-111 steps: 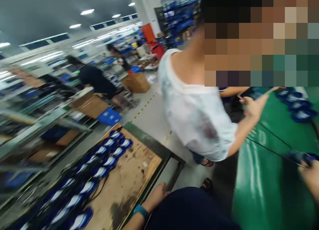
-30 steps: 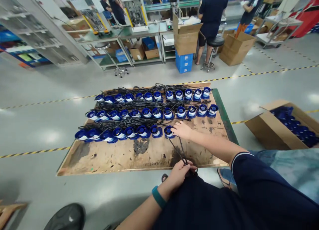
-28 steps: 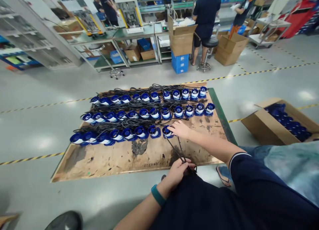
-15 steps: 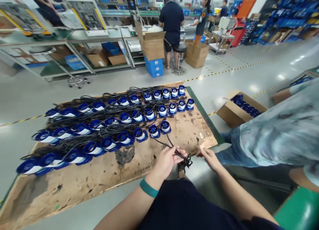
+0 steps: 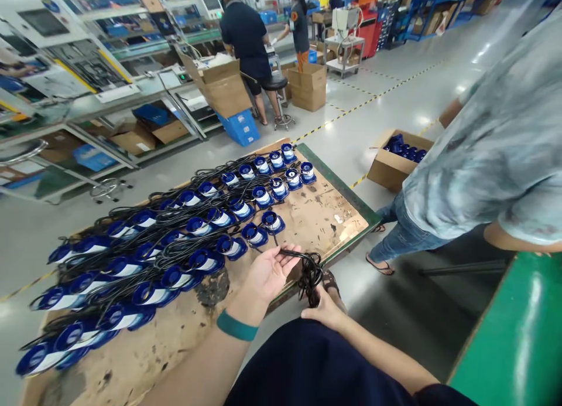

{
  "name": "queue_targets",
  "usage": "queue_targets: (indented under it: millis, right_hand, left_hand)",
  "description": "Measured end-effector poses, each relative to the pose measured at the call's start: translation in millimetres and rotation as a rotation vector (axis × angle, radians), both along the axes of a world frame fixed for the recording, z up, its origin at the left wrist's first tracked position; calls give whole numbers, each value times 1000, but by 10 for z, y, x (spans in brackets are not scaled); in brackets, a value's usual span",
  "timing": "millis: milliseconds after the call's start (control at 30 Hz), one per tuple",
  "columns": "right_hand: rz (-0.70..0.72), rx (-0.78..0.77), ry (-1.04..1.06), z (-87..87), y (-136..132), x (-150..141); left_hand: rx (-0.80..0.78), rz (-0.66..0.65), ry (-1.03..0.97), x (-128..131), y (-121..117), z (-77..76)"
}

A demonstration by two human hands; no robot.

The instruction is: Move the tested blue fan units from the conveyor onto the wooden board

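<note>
Since half a second ago the right hand has come in under the black cord bundle and the left hand has opened up, palm showing. Left fingers spread, cord strand lying loose across them; right fingers mostly hidden behind the bundle, can't tell how tight the grip is. Bundle hangs just off the near edge of the wooden board, its lead running up to the last blue unit in the near row. Judgement: coiling goes best with the cord kept lightly taut toward that unit, loops same size, right hand holding the coil steady while left feeds. Risk: a tug drags the blue unit out of its row. Person in pale shirt stands just right, cardboard box beyond
</note>
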State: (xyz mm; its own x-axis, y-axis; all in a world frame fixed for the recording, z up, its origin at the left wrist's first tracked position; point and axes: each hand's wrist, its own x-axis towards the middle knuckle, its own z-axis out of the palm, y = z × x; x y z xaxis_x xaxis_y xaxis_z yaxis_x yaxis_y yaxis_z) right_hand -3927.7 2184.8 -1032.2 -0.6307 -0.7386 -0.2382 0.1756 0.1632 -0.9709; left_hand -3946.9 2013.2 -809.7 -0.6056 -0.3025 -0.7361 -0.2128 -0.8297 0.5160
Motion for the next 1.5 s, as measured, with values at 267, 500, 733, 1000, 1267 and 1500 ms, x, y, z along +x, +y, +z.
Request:
queue_targets:
  millis: [267,500,733,1000,1267,1500]
  right_hand:
    - [160,-41,-189,494,197,-261]
    - [410,37,-155,1309,411,-728]
    - [657,122,-278,2493,434,-1637]
    - [720,76,-145,3051,-733,-2770]
    - [1163,440,708,2839,-2201,-2893]
    - [1049,502,1443,2120,-3049,-2445]
  left_hand:
    - [81,60,60,44,-198,154]
    - [-44,-97,261,-207,-506,225]
    - [-1355,-432,92,381,-1016,-319]
    - [-2002,-476,-285,-205,-997,-1212]
    - [-1799,-348,-735,-703,-817,-1353]
    - [-1737,-305,-792,-706,-800,-1308]
